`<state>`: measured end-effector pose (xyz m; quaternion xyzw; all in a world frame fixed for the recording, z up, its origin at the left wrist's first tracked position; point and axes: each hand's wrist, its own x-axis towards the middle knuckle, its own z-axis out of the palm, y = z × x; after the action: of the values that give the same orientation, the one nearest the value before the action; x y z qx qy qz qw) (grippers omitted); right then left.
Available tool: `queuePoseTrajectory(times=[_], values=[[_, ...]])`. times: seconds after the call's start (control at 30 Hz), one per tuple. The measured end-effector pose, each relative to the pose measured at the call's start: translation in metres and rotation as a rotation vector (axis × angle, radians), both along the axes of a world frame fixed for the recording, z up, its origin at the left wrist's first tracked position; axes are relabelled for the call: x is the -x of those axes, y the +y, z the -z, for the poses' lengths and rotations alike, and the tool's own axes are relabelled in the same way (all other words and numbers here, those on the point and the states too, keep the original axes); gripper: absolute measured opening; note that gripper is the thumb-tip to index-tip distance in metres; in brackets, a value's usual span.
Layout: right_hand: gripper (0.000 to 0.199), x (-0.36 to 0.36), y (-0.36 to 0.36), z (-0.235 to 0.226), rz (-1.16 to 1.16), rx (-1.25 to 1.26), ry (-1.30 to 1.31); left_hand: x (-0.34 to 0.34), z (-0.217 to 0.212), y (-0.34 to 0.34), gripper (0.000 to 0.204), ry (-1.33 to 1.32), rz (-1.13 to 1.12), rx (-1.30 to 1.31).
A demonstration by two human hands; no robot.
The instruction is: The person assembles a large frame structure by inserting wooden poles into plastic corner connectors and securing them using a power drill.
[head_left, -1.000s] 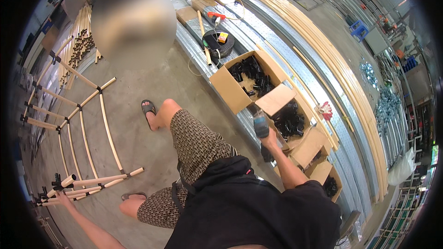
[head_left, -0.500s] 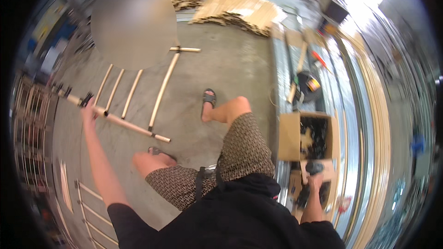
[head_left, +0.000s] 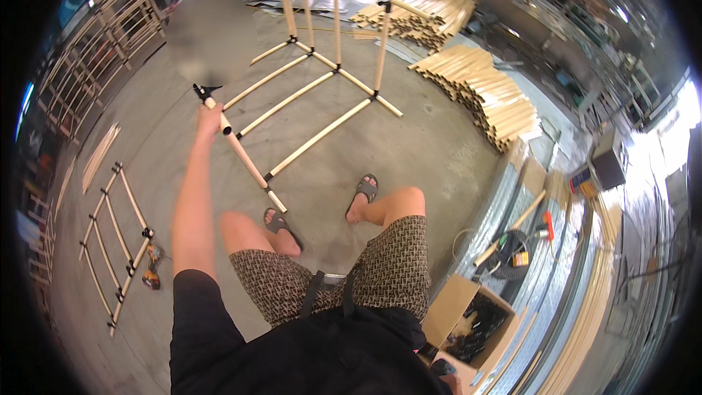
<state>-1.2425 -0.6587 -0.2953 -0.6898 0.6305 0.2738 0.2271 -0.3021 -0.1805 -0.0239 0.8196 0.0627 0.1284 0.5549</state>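
One pale tube frame [head_left: 322,95] with black joints stands tilted up off the floor, where half a second ago it lay flatter. The left hand [head_left: 210,118] is wrapped around its near rail. One cardboard box [head_left: 468,322] sits well right of the frame; the right hand [head_left: 444,370] beside it, grip unclear.

The left hand [head_left: 210,118] now lifts the tube frame [head_left: 314,95] off the floor [head_left: 409,153], so it stands tilted upright. The right hand drops nearly out of view beside the cardboard box [head_left: 468,314].
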Motion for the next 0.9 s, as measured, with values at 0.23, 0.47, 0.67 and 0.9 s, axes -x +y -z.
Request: queuePoseTrajectory(times=[0.23,0.47,0.67,0.9], values=[[0.033,-0.138,-0.113,-0.025,-0.051,-0.571,0.235,0.012,-0.002,0.029,0.044,0.019,-0.167,-0.213],[0.032,-0.358,-0.169,-0.062,-0.388,-0.589,-0.124,0.04,-0.029,-0.029,0.033,0.001,-0.158,-0.108],[0.031,-0.543,-0.163,-0.101,-0.807,-0.372,-0.198,0.055,-0.041,-0.034,0.042,0.024,-0.253,-0.119],[0.036,-0.747,-0.216,-0.131,-0.905,-0.268,-0.293,0.064,-0.054,-0.04,0.027,0.155,-0.17,0.342]])
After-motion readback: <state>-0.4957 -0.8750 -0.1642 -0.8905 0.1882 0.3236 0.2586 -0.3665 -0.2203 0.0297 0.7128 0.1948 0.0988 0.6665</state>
